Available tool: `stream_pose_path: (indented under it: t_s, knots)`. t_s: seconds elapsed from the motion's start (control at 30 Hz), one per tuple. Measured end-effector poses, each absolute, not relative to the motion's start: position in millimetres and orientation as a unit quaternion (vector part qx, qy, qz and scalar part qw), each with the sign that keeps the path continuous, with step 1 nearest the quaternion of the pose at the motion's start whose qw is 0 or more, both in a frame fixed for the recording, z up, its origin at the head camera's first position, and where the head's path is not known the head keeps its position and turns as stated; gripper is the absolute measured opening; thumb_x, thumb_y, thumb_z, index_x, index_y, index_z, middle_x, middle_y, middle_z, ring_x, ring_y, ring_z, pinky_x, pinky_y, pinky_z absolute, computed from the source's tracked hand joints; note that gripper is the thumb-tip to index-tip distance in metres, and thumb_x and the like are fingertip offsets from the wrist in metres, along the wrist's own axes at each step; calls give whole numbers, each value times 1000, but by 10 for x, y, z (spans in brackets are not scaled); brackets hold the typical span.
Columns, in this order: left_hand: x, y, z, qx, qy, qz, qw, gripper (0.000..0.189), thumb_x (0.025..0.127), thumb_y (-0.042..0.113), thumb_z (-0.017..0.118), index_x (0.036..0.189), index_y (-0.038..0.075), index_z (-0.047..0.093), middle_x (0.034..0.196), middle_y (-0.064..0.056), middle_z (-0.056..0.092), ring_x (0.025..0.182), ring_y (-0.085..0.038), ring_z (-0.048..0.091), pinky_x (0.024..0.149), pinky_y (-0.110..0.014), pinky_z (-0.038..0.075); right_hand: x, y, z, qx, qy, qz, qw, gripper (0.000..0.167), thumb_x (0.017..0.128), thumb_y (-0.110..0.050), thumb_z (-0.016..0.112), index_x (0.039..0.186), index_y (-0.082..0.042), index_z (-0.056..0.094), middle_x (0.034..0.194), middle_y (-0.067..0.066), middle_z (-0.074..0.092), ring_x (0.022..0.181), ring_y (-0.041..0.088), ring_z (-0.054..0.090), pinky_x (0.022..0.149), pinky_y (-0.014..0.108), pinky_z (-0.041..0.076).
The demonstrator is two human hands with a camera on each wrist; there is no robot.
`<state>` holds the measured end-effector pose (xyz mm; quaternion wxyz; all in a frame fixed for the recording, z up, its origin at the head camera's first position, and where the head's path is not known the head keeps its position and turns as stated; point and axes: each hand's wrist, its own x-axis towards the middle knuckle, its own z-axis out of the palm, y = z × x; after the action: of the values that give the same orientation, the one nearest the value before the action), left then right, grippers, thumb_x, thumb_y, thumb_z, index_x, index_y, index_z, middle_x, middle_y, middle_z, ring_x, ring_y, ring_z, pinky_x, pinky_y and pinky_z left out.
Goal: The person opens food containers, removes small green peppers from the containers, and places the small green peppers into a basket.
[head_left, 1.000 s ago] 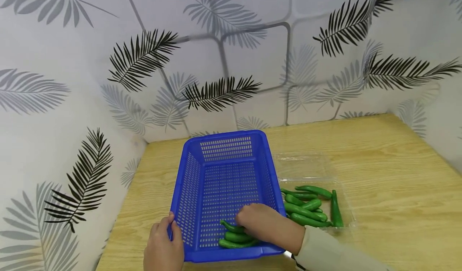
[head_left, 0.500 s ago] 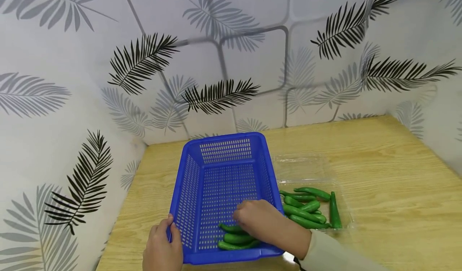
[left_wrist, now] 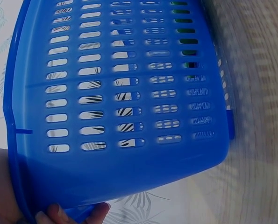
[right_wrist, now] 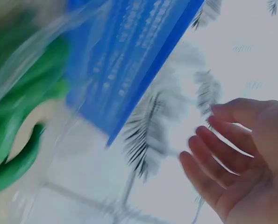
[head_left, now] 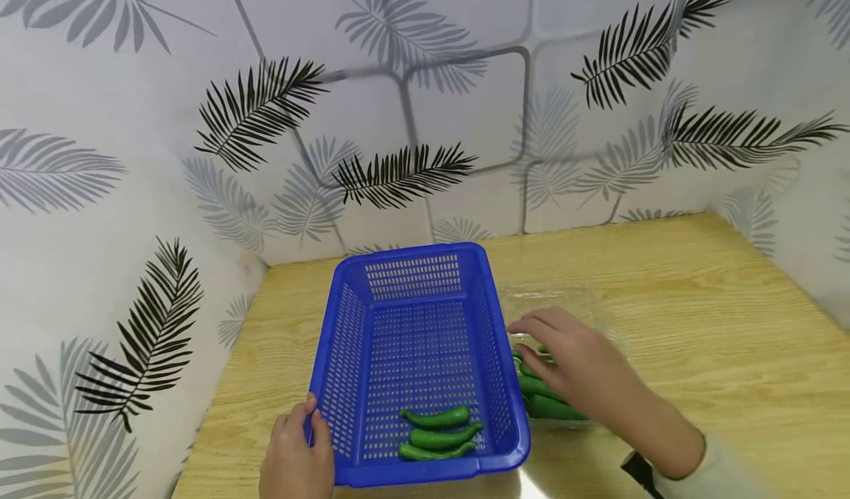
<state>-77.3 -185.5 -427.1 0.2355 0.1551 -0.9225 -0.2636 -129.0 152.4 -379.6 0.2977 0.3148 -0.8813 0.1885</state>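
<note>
My left hand (head_left: 296,451) grips the left rim of a blue plastic basket (head_left: 428,472), thumb inside and fingers outside; in the left wrist view fingertips (left_wrist: 58,213) curl at its rim. Three green chili peppers (head_left: 443,438) lie side by side at the basket's near end. Over a clear plastic box (head_left: 564,292) to the right hovers my right hand (head_left: 574,362), holding nothing, its fingers apart and loosely bent. Beneath it, more green peppers (head_left: 547,407) in the box are partly hidden by the hand. The right wrist view shows these peppers (right_wrist: 22,135) blurred behind clear plastic.
A wooden table (head_left: 717,322) carries the basket and box, which stand next to each other. The box's clear lid lies folded back towards the wall. A leaf-patterned wall covering (head_left: 398,78) rises behind the table and along its left side.
My right hand has left the peppers in the basket and moved right, over the clear box, its fingers now spread. Three peppers show fully in the basket. My left hand keeps its grip.
</note>
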Motion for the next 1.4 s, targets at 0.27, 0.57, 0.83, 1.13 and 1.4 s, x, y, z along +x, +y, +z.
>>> stream_pose_path:
  t_s: [0.27,0.57,0.83,1.13,1.4]
  knots:
    - [-760,-1863,-4251,162,-923,-267,224,25,97,11,63,117,0,75,104,-24,72,87,-54,70,68,-63,55,-1291,2028,-4050,286,-937,168,114,16,89,-12,82,104,-14,77,100,-4,75,92,19,73,77,37,62]
    - [-760,-1857,-4240,164,-925,-271,208,27,99,12,61,120,1,74,106,-25,72,81,-54,70,62,-62,55,-1360,2168,-4400,321,-920,223,-2,14,88,-6,80,101,-8,75,95,-3,75,85,11,70,73,32,60]
    - [-755,-1842,-4226,168,-926,-271,202,28,99,13,60,120,1,74,106,-24,72,84,-54,70,66,-62,55,-1368,2093,-4459,308,-916,255,-24,17,86,-3,81,101,-7,75,93,-3,75,83,8,69,72,31,59]
    - [-753,-1843,-4212,162,-924,-273,211,27,100,12,61,120,1,74,108,-24,72,89,-55,70,70,-65,55,-1367,2106,-4501,310,-920,241,-2,18,86,-5,80,103,-7,76,94,-3,75,83,8,68,73,31,59]
    - [-753,-1838,-4206,165,-928,-266,200,28,100,14,60,120,0,74,108,-24,72,88,-54,71,67,-63,56,-1357,2164,-4379,314,-908,277,12,19,88,-2,78,106,-4,74,93,-2,75,80,4,67,69,27,59]
